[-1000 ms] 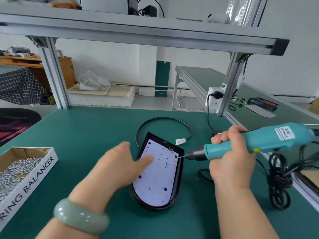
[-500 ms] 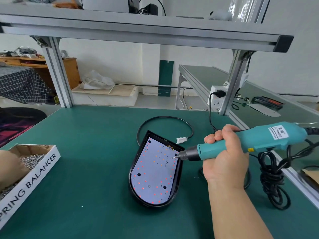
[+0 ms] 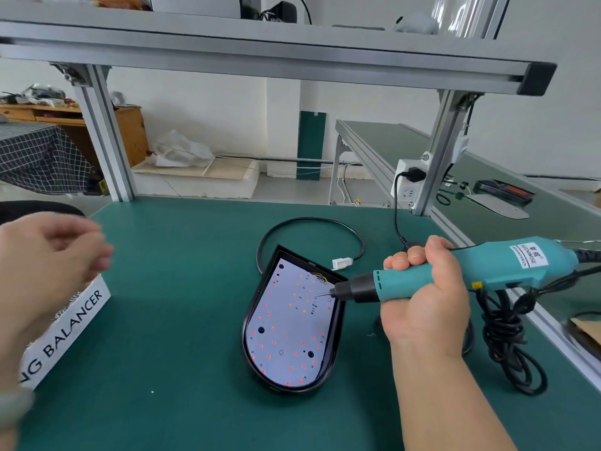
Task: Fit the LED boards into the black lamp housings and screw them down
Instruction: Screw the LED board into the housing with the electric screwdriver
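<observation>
You have the green bench (image 3: 179, 320) carrying the black lamp housing (image 3: 335, 340) at centre, a lettered box (image 3: 71, 323) at the left edge and a coiled cable (image 3: 507, 353) at right.

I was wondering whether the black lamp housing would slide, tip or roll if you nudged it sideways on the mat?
It would probably slide rather than tip or roll: the lamp housing lies flat and low on the green mat. It likely feels rigid, being a moulded shell. Its looped black cable would probably flex and drag behind it.

Left hand (image 3: 48, 265): pale green bangle (image 3: 13, 408) at wrist, blurred.
</observation>
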Demonstrator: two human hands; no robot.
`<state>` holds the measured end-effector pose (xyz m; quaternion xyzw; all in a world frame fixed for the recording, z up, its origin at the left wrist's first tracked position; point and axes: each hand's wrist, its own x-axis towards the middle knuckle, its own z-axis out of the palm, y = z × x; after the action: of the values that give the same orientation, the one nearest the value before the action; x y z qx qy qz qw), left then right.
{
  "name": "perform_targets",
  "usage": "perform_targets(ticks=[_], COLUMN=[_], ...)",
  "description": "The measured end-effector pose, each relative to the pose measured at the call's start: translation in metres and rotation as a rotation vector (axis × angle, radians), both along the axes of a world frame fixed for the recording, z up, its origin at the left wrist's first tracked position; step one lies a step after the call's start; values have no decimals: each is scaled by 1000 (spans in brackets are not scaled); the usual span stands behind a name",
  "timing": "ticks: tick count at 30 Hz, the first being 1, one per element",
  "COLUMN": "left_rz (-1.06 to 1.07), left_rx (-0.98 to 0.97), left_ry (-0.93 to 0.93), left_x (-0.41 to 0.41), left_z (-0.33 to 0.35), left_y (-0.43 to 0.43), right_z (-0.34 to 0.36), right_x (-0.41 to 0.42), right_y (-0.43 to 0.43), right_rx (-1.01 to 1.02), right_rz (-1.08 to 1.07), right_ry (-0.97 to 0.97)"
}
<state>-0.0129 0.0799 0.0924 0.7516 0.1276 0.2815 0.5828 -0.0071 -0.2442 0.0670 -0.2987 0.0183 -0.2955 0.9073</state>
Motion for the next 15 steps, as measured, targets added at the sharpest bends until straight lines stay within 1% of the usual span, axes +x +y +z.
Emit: perform_targets(ticks=[1,3,5,6,8,10,15], left_rz=[-60,-245,-408,-466,-552,-583,-564], left_rx=[-27,-134,-298,-381,-468,-447,-305], left_ry=[-15,-45,-70,-56,-9,35,60], left_x=[-3,0,-4,-4,-3,-5,-13], left_z=[2,5,11,11,7,2,-15], left_y=[-16,-54,-98,-115,-137,-150,-156], right_z=[0,2,5,6,7,7,8], right_x=[-1,-2,-4,-4,-4,-4,-4], right_y=[1,1,1,0,-3,-5,-7], right_rx=[21,74,146,182,248,291,337], right_rz=[18,56,92,103,123,132,140], right_ry=[3,6,2,-2,-16,-26,-37])
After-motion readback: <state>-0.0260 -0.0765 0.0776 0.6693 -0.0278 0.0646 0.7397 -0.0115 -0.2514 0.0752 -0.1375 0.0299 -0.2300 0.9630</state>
